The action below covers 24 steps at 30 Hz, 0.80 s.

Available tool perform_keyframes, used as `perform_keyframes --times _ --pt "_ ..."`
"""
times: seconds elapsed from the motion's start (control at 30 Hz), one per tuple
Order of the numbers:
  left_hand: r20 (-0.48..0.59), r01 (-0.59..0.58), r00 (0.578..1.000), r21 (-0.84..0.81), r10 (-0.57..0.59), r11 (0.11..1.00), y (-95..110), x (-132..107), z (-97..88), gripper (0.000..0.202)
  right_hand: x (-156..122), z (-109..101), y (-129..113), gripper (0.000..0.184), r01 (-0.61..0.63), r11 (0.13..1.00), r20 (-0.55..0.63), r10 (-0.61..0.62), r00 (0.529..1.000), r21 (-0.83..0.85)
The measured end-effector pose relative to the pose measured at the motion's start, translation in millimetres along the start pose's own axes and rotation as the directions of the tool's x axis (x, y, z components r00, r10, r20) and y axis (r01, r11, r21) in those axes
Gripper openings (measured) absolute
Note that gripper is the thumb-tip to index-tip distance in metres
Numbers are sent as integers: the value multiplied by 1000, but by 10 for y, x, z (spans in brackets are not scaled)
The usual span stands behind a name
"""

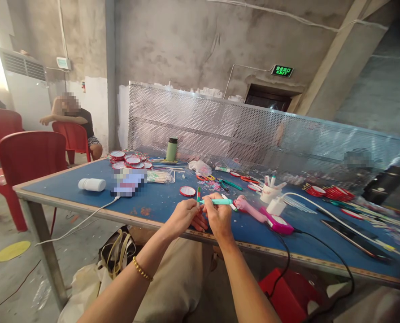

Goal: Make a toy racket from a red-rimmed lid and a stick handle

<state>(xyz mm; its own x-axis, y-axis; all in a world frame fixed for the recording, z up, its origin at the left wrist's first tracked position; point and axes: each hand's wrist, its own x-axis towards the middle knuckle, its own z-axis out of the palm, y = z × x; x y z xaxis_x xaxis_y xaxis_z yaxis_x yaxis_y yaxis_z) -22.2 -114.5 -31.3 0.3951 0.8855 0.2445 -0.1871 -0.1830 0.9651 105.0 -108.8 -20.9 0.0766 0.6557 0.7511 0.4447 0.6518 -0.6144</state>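
Observation:
Both my hands meet above the near edge of the blue table. My left hand is closed in a pinch on a short red-and-green stick that stands upright between its fingers. My right hand is closed around a teal pen-like stick held level, its left end touching the upright stick. A pink glue gun lies just right of my right hand. A round red-rimmed disc lies on the table just beyond my left hand.
Several red-rimmed discs, a green flask, a white bottle, a white cup of sticks, a phone and cables lie on the table. A perforated metal screen backs it. Red chairs and a seated person are at left.

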Motion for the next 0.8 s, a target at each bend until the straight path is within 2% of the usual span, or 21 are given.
perform_keyframes --times 0.2,0.37,0.8 --pt "4 9 1000 -4 -9 1000 -10 9 -6 33 -7 0 4 24 9 1000 -14 -10 1000 -22" --pt "3 7 1000 -9 -7 1000 -10 10 -7 34 -18 -2 -6 23 -4 1000 -49 6 999 24" --pt "13 17 1000 -20 -17 1000 -21 21 -11 39 -16 1 -22 23 16 1000 -16 -16 1000 15"
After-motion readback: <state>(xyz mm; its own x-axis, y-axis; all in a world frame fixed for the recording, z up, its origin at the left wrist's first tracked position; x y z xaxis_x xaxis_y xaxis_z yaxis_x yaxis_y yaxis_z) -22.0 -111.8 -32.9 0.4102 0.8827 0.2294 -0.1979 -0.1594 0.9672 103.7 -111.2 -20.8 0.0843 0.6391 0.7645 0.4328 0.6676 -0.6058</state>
